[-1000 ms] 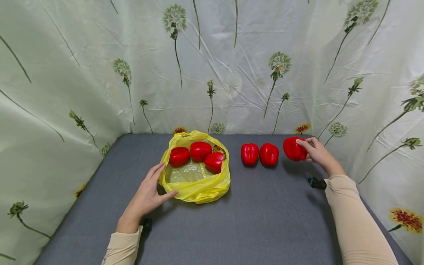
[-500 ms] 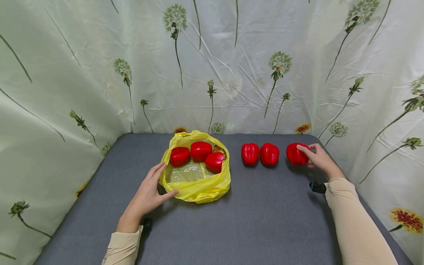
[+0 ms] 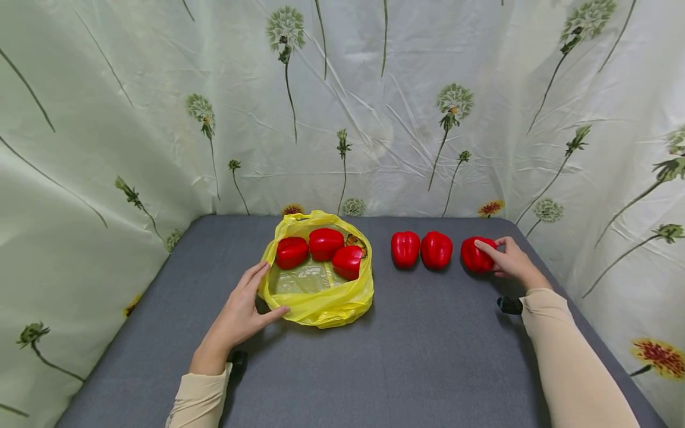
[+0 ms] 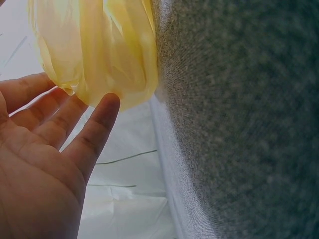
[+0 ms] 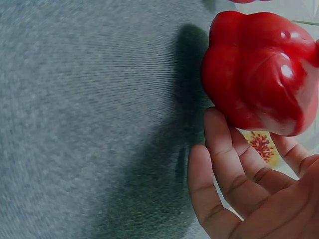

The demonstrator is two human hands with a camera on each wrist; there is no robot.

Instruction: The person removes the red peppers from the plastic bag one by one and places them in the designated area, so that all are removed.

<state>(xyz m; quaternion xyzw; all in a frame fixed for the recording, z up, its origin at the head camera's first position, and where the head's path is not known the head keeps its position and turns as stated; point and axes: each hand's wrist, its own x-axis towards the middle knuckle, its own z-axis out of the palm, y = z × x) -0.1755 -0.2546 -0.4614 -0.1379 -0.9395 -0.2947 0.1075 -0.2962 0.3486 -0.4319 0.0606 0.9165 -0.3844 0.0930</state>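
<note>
In the head view, my left hand (image 3: 238, 312) lies along the left side of a yellow plastic bag (image 3: 326, 309), fingers spread and fairly straight against it. The left wrist view shows those fingertips (image 4: 107, 104) at the bag's wall. Three red bell peppers are inside the opened bag, one of them a pepper (image 3: 348, 261) with a brownish-green stem end. At the right, my right hand (image 3: 514, 261) holds another red bell pepper (image 3: 473, 257) between thumb and fingers, low at the table surface. Seen from the right wrist, the fingers support the side of this glossy pepper (image 5: 259, 74).
Two more red bell peppers, a left one (image 3: 405, 249) and a right one (image 3: 436, 250), stand side by side between the bag and my right hand. The grey table (image 3: 407, 356) backs onto a pale curtain (image 3: 374, 107) printed with dandelions, which also hangs at both sides.
My right hand has lowered the bell pepper to the table and shifted it slightly left, nearer the two others. The left hand stays at the bag.
</note>
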